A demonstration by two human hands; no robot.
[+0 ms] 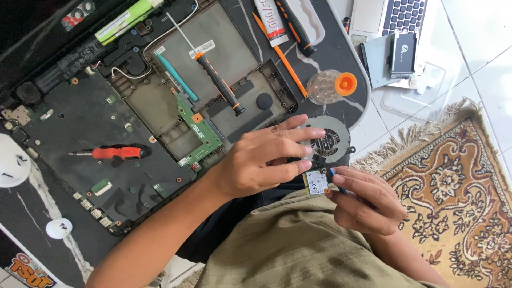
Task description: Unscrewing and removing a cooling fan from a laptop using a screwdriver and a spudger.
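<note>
My left hand (266, 160) pinches a small wireless card (318, 183) by its left edge, with the fingers stretched over a round laptop cooling fan (333, 143). My right hand (368, 200) holds a thin blue tool (337, 181) whose tip touches the card's top right corner. Both hands hover over my lap in olive trousers (288, 245). An opened laptop chassis (106, 128) with a green circuit board (198, 130) lies to the left.
On the chassis lie a red screwdriver (118, 153), a black-and-orange screwdriver (220, 84) and a teal pry tool (177, 77). A glue tube (271, 21), a screw case with orange lid (332, 86), a second laptop (392, 16), a drive (402, 53) and a patterned rug (453, 181) surround them.
</note>
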